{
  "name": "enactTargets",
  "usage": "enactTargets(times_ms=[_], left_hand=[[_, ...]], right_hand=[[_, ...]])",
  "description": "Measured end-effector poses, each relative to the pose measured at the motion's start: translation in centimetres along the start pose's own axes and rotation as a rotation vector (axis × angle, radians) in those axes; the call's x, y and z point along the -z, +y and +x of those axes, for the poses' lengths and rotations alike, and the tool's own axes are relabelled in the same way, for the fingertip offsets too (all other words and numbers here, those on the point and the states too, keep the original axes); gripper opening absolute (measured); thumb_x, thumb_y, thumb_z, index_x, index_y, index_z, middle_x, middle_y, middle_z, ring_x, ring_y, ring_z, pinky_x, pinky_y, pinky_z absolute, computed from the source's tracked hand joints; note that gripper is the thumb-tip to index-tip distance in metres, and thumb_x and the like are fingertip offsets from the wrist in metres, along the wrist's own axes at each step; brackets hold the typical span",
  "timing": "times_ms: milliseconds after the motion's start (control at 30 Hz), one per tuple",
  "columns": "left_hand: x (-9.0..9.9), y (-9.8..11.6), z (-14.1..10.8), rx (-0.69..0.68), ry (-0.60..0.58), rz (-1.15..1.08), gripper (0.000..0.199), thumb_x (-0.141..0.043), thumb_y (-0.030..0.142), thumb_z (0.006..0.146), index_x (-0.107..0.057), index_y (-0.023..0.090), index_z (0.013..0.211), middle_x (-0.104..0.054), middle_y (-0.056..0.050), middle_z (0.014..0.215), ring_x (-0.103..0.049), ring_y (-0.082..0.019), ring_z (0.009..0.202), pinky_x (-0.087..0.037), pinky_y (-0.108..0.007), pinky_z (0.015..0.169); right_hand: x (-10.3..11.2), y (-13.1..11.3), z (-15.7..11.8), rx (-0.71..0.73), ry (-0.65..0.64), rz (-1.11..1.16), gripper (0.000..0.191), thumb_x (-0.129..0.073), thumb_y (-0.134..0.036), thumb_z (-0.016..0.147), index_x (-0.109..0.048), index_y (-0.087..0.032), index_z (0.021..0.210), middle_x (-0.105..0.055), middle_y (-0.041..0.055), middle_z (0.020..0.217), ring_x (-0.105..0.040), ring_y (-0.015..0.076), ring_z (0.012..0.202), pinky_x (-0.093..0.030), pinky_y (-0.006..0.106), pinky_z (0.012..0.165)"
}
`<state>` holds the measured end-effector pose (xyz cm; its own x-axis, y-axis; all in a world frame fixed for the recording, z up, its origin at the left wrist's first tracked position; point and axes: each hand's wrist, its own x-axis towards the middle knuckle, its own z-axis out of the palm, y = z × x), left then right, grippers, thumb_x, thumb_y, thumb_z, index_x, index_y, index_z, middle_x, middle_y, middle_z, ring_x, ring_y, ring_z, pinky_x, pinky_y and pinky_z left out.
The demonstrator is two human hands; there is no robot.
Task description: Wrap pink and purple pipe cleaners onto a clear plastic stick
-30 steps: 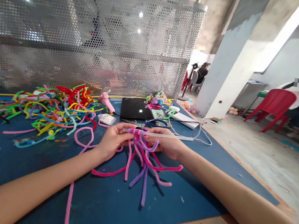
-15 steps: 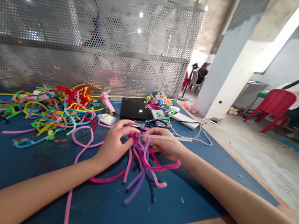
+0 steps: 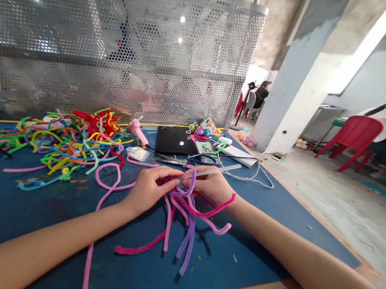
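A bundle of pink, magenta and purple pipe cleaners point(image 3: 187, 243) hangs between my two hands, its loose ends fanning out above the blue table. My left hand point(image 3: 148, 189) pinches the gathered end from the left, thumb and forefinger closed on it. From the other side my right hand point(image 3: 217, 186) grips the same bundle, its fingertips partly hidden. A translucent whitish stick point(image 3: 229, 169) runs from the gathered end across my right hand, pointing up to the right. Left of my left hand, a long pink pipe cleaner point(image 3: 92, 246) curls on the table.
A tangled pile of coloured pipe cleaners point(image 3: 66, 142) covers the left back. Behind my hands lie a pink glue gun point(image 3: 138, 132), a clear packet point(image 3: 137, 154), a black case point(image 3: 171, 140) and white cables. A perforated metal panel point(image 3: 119, 52) borders the table; a person sits far right.
The bundle has turned, so its hanging ends have swung to the right. The whitish stick now tilts more steeply upward. Both hands still grip the gathered end.
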<state>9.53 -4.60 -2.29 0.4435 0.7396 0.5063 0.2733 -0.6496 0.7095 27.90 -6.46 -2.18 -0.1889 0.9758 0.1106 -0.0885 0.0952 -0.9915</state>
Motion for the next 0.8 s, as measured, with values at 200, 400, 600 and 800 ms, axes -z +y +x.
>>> enactTargets(times_ms=[200,400,600,800], left_hand=[[0.0,0.1,0.1,-0.048,-0.016,0.009,0.018,-0.061,0.027,0.080,-0.072,0.021,0.093,-0.071,-0.005,0.094,-0.063,-0.020,0.089,-0.046,-0.028,0.081],[0.0,-0.3,0.1,0.000,0.025,-0.012,0.021,-0.061,0.027,0.080,-0.069,0.021,0.099,-0.068,-0.005,0.098,-0.062,-0.020,0.088,-0.046,-0.028,0.081],[0.0,-0.2,0.2,-0.001,0.024,0.009,0.022,-0.060,0.024,0.080,-0.069,0.021,0.100,-0.068,-0.005,0.101,-0.061,-0.020,0.093,-0.045,-0.028,0.083],[-0.3,-0.7,0.2,0.127,-0.050,-0.117,0.030,-0.063,0.033,0.079,-0.067,0.019,0.105,-0.069,-0.007,0.104,-0.065,-0.020,0.086,-0.048,-0.028,0.077]], right_hand=[[0.6,0.1,0.2,0.064,-0.031,-0.073,0.026,-0.082,-0.030,0.051,-0.070,-0.012,0.067,-0.066,0.0022,0.061,-0.057,0.0106,0.054,-0.048,0.025,0.057],[-0.2,0.0,0.2,0.060,-0.045,-0.017,0.028,-0.078,-0.035,0.057,-0.073,-0.015,0.075,-0.067,0.0013,0.067,-0.059,0.0118,0.059,-0.049,0.026,0.061],[-0.8,0.7,0.3,-0.036,0.005,0.150,0.031,-0.081,-0.029,0.052,-0.066,-0.013,0.073,-0.064,-0.0018,0.063,-0.059,0.0100,0.058,-0.048,0.024,0.063],[-0.9,0.4,0.2,-0.026,0.127,0.147,0.046,-0.084,-0.018,0.044,-0.054,-0.018,0.079,-0.062,-0.0063,0.058,-0.058,0.0091,0.052,-0.047,0.021,0.055]])
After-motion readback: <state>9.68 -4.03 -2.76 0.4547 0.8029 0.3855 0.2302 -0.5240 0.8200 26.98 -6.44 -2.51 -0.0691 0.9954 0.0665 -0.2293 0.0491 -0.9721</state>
